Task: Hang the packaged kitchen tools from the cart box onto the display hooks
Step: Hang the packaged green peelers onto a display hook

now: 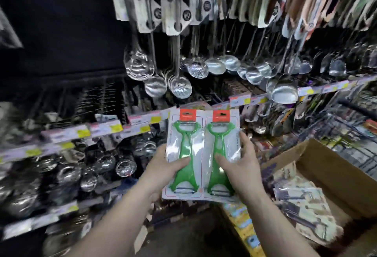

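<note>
I see my left hand (163,167) and right hand (242,167) holding two carded green peelers (202,154) side by side at chest height before the shelves, each thumb pressed on the front, fingers curled behind, likely to fan the cards apart and keep their orange tops upward for hooking. The cardboard cart box (330,177) sits low to my right with more packets inside, while steel ladles (214,65) hang overhead; the peelers' own hook I cannot pick out.
</note>
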Demonstrator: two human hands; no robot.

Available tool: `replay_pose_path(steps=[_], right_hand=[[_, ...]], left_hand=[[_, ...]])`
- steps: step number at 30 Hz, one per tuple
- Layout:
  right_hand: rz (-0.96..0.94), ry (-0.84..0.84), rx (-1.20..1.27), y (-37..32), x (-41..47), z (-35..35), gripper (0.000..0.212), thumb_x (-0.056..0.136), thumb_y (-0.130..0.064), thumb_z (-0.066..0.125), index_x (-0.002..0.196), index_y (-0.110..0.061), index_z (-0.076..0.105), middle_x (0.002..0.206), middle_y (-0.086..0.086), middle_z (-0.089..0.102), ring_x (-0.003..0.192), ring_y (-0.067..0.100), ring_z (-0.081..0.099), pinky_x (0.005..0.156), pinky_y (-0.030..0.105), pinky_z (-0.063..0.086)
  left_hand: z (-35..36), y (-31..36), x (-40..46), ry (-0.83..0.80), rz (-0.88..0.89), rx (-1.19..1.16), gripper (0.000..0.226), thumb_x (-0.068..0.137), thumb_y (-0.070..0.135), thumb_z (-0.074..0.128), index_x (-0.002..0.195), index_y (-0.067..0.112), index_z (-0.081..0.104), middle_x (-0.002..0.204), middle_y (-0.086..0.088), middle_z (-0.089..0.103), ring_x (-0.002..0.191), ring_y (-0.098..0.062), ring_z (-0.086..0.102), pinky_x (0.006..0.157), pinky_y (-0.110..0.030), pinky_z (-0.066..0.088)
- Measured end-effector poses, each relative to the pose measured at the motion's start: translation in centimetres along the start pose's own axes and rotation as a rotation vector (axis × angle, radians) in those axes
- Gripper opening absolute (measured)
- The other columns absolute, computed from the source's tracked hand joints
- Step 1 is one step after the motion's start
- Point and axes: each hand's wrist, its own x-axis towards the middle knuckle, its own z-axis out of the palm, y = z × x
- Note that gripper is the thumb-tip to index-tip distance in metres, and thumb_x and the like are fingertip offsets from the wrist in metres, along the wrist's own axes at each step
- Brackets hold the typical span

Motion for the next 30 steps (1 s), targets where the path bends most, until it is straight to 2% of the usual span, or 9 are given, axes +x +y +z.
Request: replay_pose_path(steps=[3, 6, 9, 12, 15, 18, 22, 26, 30], right_hand=[[-0.047, -0.096, 0.013, -2.9, -1.2, 5.2, 0.083, 0.080, -0.019, 0.079, 0.147, -0.033, 0.033, 0.123, -0.023, 0.057, 0.110, 0.002, 0.059, 0.097, 0.028, 0.050], [-0.112, -0.154, 0.025, -5.5, -2.7, 10.5, 0.083, 0.081, -0.019, 0.079, 0.149, -0.031, 0.032, 0.132, -0.019, 0.051, 0.113, 0.000, 0.054, 0.086, 0.008, 0.043], [-0.152, -0.203, 0.053, -8.0, -4.6, 15.9, 0.086, 0.081, -0.019, 0.080, 0.151, -0.030, 0.032, 0.137, -0.020, 0.047, 0.122, 0.001, 0.050, 0.100, 0.021, 0.045], [-0.183, -0.263, 0.060, -10.3, -6.5, 20.8, 0.081, 0.081, -0.018, 0.080, 0.146, -0.035, 0.034, 0.130, -0.025, 0.050, 0.114, -0.003, 0.054, 0.106, 0.031, 0.045], [-0.210, -0.300, 0.060, -12.0, -8.2, 25.3, 0.080, 0.079, -0.019, 0.081, 0.139, -0.043, 0.035, 0.134, -0.012, 0.056, 0.119, 0.011, 0.059, 0.106, 0.043, 0.048], [-0.242, -0.331, 0.073, -13.9, -10.2, 29.0, 0.078, 0.080, -0.019, 0.080, 0.142, -0.039, 0.037, 0.136, -0.012, 0.055, 0.121, 0.012, 0.056, 0.106, 0.043, 0.047], [-0.258, -0.388, 0.104, -15.7, -12.1, 33.0, 0.080, 0.078, -0.022, 0.081, 0.143, -0.039, 0.037, 0.134, -0.011, 0.058, 0.117, 0.010, 0.060, 0.102, 0.043, 0.051], [-0.267, -0.427, 0.125, -17.6, -13.0, 36.1, 0.083, 0.077, -0.024, 0.081, 0.143, -0.042, 0.035, 0.128, -0.012, 0.063, 0.111, 0.010, 0.065, 0.096, 0.045, 0.055], [-0.299, -0.440, 0.145, -19.4, -13.4, 38.0, 0.082, 0.079, -0.018, 0.081, 0.143, -0.041, 0.035, 0.126, -0.012, 0.063, 0.110, 0.009, 0.065, 0.096, 0.044, 0.055]], left_hand=[[-6.0, 0.0, -1.9, 0.123, 0.033, -0.044, 0.071, 0.078, 0.034, 0.085, 0.135, 0.028, 0.044, 0.130, 0.001, 0.065, 0.113, -0.021, 0.067, 0.101, -0.041, 0.053], [-11.8, -0.1, -3.7, 0.218, 0.083, -0.089, 0.049, 0.086, 0.017, 0.079, 0.122, 0.030, 0.047, 0.109, 0.005, 0.072, 0.096, -0.014, 0.072, 0.079, -0.027, 0.058], [-17.6, 0.3, -5.7, 0.286, 0.123, -0.083, 0.043, 0.087, 0.014, 0.077, 0.106, 0.039, 0.049, 0.105, 0.009, 0.072, 0.094, -0.012, 0.072, 0.078, -0.026, 0.058], [-23.1, 0.4, -7.6, 0.342, 0.127, -0.092, 0.046, 0.085, 0.016, 0.080, 0.122, 0.027, 0.054, 0.115, 0.000, 0.073, 0.102, -0.019, 0.073, 0.096, -0.042, 0.057], [-27.9, 0.1, -9.3, 0.375, 0.149, -0.095, 0.051, 0.083, 0.019, 0.082, 0.128, 0.021, 0.058, 0.113, 0.000, 0.075, 0.102, -0.018, 0.074, 0.097, -0.045, 0.056], [-32.0, -0.1, -10.8, 0.420, 0.170, -0.097, 0.040, 0.085, 0.018, 0.080, 0.113, 0.033, 0.056, 0.108, 0.005, 0.074, 0.096, -0.013, 0.072, 0.086, -0.031, 0.058], [-36.6, 0.0, -12.9, 0.486, 0.208, -0.103, 0.046, 0.086, 0.017, 0.078, 0.122, 0.030, 0.053, 0.106, 0.010, 0.072, 0.094, -0.008, 0.072, 0.075, -0.020, 0.056], [-40.0, 0.5, -14.4, 0.505, 0.207, -0.120, 0.056, 0.084, 0.019, 0.080, 0.131, 0.023, 0.051, 0.114, 0.003, 0.074, 0.102, -0.019, 0.073, 0.096, -0.043, 0.057], [-42.4, 0.9, -14.7, 0.527, 0.237, -0.148, 0.052, 0.084, 0.020, 0.079, 0.128, 0.027, 0.052, 0.115, 0.004, 0.073, 0.103, -0.020, 0.073, 0.098, -0.046, 0.055]])
